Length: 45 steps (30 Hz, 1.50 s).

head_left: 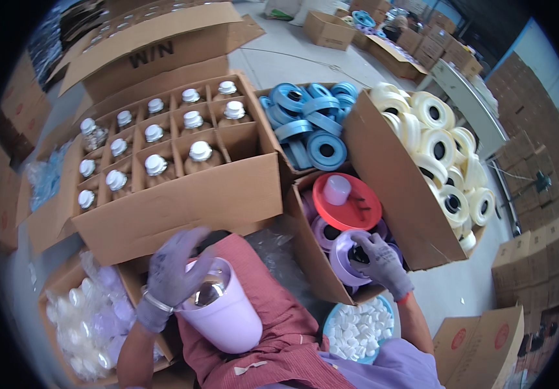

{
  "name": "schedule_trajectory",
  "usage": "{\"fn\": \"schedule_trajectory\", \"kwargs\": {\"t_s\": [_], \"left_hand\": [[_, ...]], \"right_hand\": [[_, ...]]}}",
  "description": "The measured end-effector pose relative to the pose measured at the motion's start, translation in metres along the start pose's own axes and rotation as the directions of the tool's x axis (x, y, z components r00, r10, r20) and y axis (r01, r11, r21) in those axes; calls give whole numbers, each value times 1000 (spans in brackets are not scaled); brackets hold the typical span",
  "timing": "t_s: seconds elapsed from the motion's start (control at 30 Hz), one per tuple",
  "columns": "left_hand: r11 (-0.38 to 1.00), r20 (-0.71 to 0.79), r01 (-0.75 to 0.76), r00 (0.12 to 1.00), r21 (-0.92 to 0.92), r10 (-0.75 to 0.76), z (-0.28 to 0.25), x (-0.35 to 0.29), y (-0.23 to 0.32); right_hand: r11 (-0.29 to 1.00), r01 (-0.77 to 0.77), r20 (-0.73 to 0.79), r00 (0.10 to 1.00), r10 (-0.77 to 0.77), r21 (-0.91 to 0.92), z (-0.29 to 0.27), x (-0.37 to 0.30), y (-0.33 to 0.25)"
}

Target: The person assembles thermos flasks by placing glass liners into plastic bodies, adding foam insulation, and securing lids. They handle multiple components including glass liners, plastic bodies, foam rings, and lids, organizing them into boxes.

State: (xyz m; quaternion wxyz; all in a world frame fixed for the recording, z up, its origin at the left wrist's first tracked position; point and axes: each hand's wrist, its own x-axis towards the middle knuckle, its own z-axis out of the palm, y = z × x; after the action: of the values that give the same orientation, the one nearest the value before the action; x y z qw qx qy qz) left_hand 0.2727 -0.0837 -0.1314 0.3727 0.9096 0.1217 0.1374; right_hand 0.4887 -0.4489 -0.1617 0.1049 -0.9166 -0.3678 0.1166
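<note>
A lilac cylindrical container [226, 318] leans across my lap, its open top facing up and left, with a shiny silvery liner [209, 292] inside. My left hand [174, 272], in a grey-lilac glove, grips its upper rim, fingers partly over the opening. On the right, my gloved right hand [380, 260] closes on a lilac ring-shaped lid [342, 259] with a black centre piece. That lid is at the top of a carton [312, 266] of similar lilac lids. Beside it, a red round tray [356, 209] bears a small translucent cup [337, 190].
A divided carton [182, 204] of white-capped bottles stands ahead left. Beyond are blue rings [326, 150] and cream rings [440, 150] in cartons. A blue basin [327, 318] of small white pieces sits near right; a box of bagged white and lilac parts [82, 324], near left.
</note>
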Motion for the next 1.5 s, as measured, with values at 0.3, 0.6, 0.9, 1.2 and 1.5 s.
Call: {"fn": "schedule_trajectory", "kwargs": {"t_s": [0.3, 0.6, 0.9, 1.2, 1.5], "left_hand": [[806, -334, -559, 735, 192, 590, 11, 45, 39], [547, -396, -171, 859, -819, -324, -4, 13, -28], [866, -367, -444, 785, 229, 499, -25, 3, -14], [910, 66, -244, 958, -335, 280, -23, -59, -81], [903, 149, -353, 907, -244, 395, -13, -74, -72]], "right_hand": [[21, 231, -222, 954, -201, 973, 3, 119, -201], [617, 780, -651, 522, -551, 103, 8, 128, -249], [329, 337, -129, 845, -520, 882, 57, 156, -234], [360, -53, 157, 952, -264, 931, 61, 118, -191], [241, 202, -37, 833, -552, 949, 91, 94, -227]]}}
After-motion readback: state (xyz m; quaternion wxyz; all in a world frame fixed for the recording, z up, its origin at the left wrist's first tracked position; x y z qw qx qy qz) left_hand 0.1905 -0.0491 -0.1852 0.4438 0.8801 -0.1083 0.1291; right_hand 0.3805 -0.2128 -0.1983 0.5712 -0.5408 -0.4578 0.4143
